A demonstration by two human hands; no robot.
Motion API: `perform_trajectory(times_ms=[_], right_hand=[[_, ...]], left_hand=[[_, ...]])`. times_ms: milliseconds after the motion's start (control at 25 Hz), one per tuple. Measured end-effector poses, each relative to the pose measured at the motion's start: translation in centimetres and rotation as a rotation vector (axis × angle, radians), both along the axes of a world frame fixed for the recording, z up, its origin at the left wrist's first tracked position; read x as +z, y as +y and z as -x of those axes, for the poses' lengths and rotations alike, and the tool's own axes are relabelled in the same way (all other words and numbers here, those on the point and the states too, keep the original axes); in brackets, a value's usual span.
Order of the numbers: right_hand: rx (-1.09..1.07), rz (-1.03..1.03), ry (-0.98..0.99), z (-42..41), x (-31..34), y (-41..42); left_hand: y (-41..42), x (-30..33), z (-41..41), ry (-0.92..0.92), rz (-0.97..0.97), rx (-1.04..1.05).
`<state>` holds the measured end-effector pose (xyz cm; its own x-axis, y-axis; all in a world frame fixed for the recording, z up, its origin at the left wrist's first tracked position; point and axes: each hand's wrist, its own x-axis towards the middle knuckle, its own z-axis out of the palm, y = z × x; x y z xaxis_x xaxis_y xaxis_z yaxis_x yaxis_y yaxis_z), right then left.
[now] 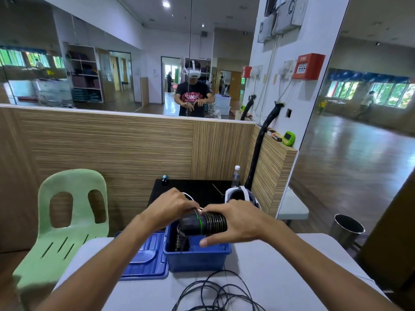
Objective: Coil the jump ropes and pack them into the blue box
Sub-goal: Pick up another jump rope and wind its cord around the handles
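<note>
Hands meet above the blue box (pixel 195 257): right hand (pixel 233 221) grips the coiled rope bundle (pixel 203 223), left hand (pixel 173 205) pinches its top.

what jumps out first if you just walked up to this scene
Two hands meet at centre: the right hand grips black jump rope handles wound with cord, above an open blue box. The left hand pinches the cord. Loose black rope sprawls on the near table; a green chair stands left.

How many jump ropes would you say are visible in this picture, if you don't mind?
3 visible: one coiled jump rope held by both hands above the blue box, one already inside the box, and one loose rope on the table. More may lie hidden inside the box.
</note>
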<state>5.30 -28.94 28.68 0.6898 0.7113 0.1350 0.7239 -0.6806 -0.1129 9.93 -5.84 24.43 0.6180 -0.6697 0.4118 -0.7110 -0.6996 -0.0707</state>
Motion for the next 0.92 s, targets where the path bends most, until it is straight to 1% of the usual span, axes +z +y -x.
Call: perform_trajectory(times_ms=[80, 200, 360, 480, 560, 640, 760, 840, 920], right_hand=[[0.021, 0.035, -0.064, 0.8, -0.6, -0.1], [0.005, 0.053, -0.123, 1.3, -1.3, -0.1], [-0.003, 0.019, -0.113, 1.0, -1.5, -0.7], [0.042, -0.027, -0.165, 1.3, -1.4, -0.2], [0.053, -0.031, -0.217, 1.5, -1.2, 0.0], [0.058, -0.039, -0.231, 1.6, -1.1, 0.1], [0.064, -0.008, -0.215, 2.0, -1.7, 0.2], [0.076, 0.050, -0.198, 2.4, -2.4, 0.4], [0.043, 0.096, -0.185, 2.6, -2.9, 0.3]], left_hand=[[0.4, 1.0, -0.4, -0.080, -0.044, 0.007], [0.2, 1.2, 0.3, -0.146, -0.023, -0.024], [0.7, 1.8, 0.5, -0.083, -0.111, 0.048], [0.8, 2.0, 0.3, -0.004, -0.195, 0.147], [0.9, 1.1, 0.0, 0.082, -0.222, 0.189], [1.3, 0.2, -0.2, 0.142, -0.203, 0.199], [0.9, 0.4, -0.4, 0.152, -0.197, 0.186], [0.0, 1.2, -0.4, 0.116, -0.219, 0.142], [-1.1, 2.1, -0.1, 0.067, -0.255, 0.102]])
